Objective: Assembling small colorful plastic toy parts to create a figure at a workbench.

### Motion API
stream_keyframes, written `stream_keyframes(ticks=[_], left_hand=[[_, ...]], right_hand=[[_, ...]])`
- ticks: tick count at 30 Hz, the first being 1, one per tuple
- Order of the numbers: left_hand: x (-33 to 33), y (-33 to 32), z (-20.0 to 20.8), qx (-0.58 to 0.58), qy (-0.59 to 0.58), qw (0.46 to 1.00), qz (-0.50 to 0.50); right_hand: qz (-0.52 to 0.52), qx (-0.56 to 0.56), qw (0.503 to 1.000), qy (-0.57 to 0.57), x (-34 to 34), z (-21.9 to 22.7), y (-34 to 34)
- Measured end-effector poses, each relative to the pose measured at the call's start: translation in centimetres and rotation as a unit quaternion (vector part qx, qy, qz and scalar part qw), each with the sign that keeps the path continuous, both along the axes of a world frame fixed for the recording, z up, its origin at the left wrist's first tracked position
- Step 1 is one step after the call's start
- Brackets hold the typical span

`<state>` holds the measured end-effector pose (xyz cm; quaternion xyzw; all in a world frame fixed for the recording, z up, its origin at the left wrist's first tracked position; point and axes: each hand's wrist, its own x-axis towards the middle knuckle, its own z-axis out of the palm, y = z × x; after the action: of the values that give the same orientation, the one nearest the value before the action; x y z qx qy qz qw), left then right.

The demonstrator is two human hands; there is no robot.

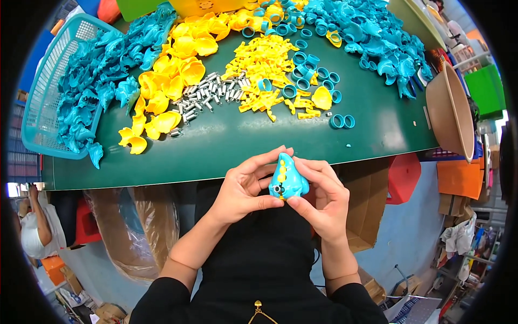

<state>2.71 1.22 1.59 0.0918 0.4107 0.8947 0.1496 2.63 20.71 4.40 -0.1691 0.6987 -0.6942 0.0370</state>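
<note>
Pretty packed green table (232, 146), edge just past the left hand (243, 189) and right hand (327, 202). Straight out from the grip: yellow strips (263, 60), teal rings (310, 66) kinda right, little metal cylinders (209, 89) kinda left. Yellow shells (171, 86) further left, then teal pieces (110, 65) and a teal basket (39, 110). More teal bits (372, 38) far right.

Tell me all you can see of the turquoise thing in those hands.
The turquoise piece looks like glossy plastic, broad at the bottom, narrowing to a rounded tip pointing away from the person. A row of yellow bumps runs along it, and a silvery ring sits at its lower left. The left hand and right hand hold it by the green table's near edge.
</note>
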Motion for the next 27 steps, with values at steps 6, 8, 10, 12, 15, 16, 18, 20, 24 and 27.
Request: stream_keyframes(ticks=[6,8,10,12,15,16,18,20,24,27], left_hand=[[-0.3,-0.2,0.7,0.026,-0.055,0.998,0.003],[-0.1,-0.3,0.6,0.029,-0.046,0.999,0.000],[0.4,0.1,0.7,0.048,-0.045,0.997,0.043],[0.5,0.0,-0.2,0.077,-0.055,0.993,0.073],[0.4,0.2,-0.6,0.103,-0.049,0.992,0.055],[0.4,0.2,-0.8,0.107,-0.026,0.992,0.059],[0.3,0.2,-1.2,0.110,-0.010,0.992,0.067],[0.2,0.1,-1.1,0.113,0.008,0.991,0.073],[0.0,1.6,1.1,0.111,-0.063,0.986,0.108],[0.6,2.6,1.1,0.159,-0.106,0.970,0.152]], right_hand=[[-0.032,-0.022,0.998,-0.047,-0.3,-0.5,-1.0],[-0.017,0.040,0.999,-0.005,-0.5,-0.1,-0.9],[-0.015,0.107,0.992,0.069,-0.3,0.5,-1.4],[-0.031,0.027,0.999,0.033,0.5,0.0,-1.9],[-0.059,-0.013,0.997,0.056,0.8,-1.2,-2.0],[-0.065,-0.024,0.996,0.061,0.8,-1.2,-1.9],[-0.057,-0.004,0.996,0.074,0.6,-0.9,-1.7],[-0.050,0.016,0.995,0.089,0.1,-0.4,-1.6],[-0.120,0.086,0.975,0.167,-0.7,-0.4,-1.9],[-0.167,0.127,0.947,0.243,-0.6,-1.5,-2.5]])
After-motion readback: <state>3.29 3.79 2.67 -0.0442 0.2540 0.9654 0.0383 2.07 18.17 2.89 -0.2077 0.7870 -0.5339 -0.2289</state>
